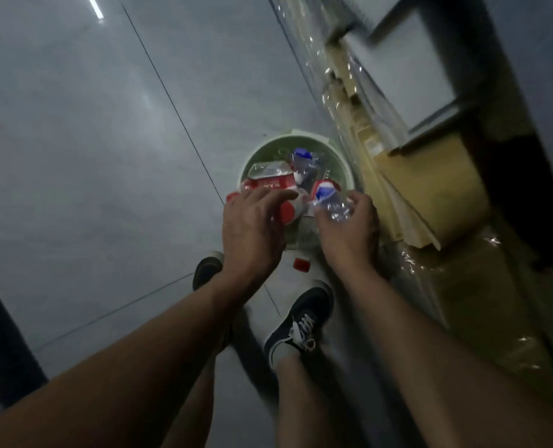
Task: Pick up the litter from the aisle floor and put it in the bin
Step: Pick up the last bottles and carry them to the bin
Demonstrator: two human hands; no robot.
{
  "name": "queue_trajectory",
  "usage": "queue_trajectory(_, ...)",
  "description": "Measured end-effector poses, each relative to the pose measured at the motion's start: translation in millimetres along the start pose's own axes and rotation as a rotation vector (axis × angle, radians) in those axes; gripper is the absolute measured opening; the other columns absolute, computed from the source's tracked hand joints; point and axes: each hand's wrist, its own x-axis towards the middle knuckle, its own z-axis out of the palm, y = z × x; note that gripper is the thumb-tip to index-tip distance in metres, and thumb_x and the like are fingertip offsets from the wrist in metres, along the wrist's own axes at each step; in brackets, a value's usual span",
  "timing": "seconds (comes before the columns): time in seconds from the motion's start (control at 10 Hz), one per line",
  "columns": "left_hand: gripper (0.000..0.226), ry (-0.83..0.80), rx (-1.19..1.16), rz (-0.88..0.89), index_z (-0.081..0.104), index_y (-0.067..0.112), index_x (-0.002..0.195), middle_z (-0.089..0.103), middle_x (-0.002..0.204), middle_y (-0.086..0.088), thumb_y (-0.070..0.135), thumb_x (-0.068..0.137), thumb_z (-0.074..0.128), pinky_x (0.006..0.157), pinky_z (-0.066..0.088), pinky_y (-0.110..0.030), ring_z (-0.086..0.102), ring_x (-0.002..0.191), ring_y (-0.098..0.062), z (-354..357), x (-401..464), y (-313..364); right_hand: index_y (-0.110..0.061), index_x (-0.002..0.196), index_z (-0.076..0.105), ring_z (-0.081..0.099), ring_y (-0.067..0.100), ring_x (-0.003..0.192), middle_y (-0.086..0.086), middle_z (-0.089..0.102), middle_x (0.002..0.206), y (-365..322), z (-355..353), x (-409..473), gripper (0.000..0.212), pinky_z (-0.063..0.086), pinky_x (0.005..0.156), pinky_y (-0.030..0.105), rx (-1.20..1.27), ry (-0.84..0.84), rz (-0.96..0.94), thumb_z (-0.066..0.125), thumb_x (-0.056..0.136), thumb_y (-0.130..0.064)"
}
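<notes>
Right hand (349, 231) gripped crumpled bottle (331, 206) over bin (344, 169) rim; left hand (252, 227), fingers loose, pressed heaped bottles (268, 179). Overfull: spill likely.

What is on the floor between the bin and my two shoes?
In the head view, one small red bottle cap lies on the grey floor between the bin and the shoes.

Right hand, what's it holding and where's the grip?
The right hand holds a crushed clear plastic bottle over the bin, grip around its body below the blue-and-red label.
</notes>
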Motion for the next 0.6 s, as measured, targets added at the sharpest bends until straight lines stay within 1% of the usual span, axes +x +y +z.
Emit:
queue_trajectory(0.1,0.052,-0.119,0.093,0.119,0.062,0.024,0.136,0.064,0.132,0.000,0.035,0.085,0.061,0.107,0.044,-0.044,0.055,0.125,-0.020,41,16,-29,-0.018,0.145,0.043,0.048,0.011,0.115,-0.003,0.052,0.134,17,31,39,0.067,0.034,0.078,-0.003,-0.027,0.033,-0.056,0.075,0.089,-0.036)
queue_trajectory(0.2,0.067,-0.190,0.171,0.178,0.053,0.022,0.145,0.054,0.145,-0.004,0.035,0.082,0.070,0.117,0.033,-0.047,0.044,0.138,-0.024,46,17,-42,-0.026,0.148,0.037,0.052,0.018,0.127,-0.001,0.052,0.144,27,42,46,0.078,0.047,0.102,0.027,-0.044,-0.015,-0.096,0.074,0.082,-0.049)
queue_trajectory(0.3,0.076,-0.262,0.203,0.149,0.048,0.021,0.146,0.046,0.149,-0.007,0.028,0.075,0.072,0.120,0.030,-0.049,0.035,0.141,-0.025,23,-2,-40,-0.033,0.148,0.035,0.051,0.021,0.132,-0.003,0.050,0.147,27,25,21,0.080,0.049,0.105,0.047,-0.135,-0.067,-0.133,0.066,0.079,-0.057)
queue_trajectory(0.4,0.066,-0.283,0.225,0.088,0.051,0.021,0.142,0.051,0.144,-0.004,0.026,0.079,0.070,0.117,0.036,-0.046,0.041,0.135,-0.022,-5,-16,-25,-0.030,0.149,0.039,0.046,0.020,0.134,-0.002,0.048,0.148,14,-2,-9,0.068,0.043,0.102,0.037,-0.257,-0.063,-0.135,0.066,0.088,-0.046)
queue_trajectory(0.5,0.054,-0.299,0.249,0.012,0.054,0.024,0.137,0.056,0.138,0.001,0.026,0.085,0.065,0.114,0.036,-0.039,0.046,0.127,-0.019,-68,-31,9,-0.024,0.143,0.047,0.044,0.019,0.133,-0.001,0.048,0.146,-21,-49,-62,0.055,0.033,0.096,0.027,-0.344,-0.122,-0.147,0.067,0.093,-0.036)
queue_trajectory(0.6,0.050,-0.316,0.264,0.003,0.056,0.026,0.136,0.058,0.134,0.002,0.028,0.087,0.061,0.110,0.041,-0.037,0.050,0.120,-0.017,-122,-44,42,-0.022,0.142,0.049,0.043,0.018,0.135,-0.001,0.048,0.147,-53,-81,-99,0.053,0.030,0.097,0.025,-0.360,-0.175,-0.185,0.067,0.094,-0.033)
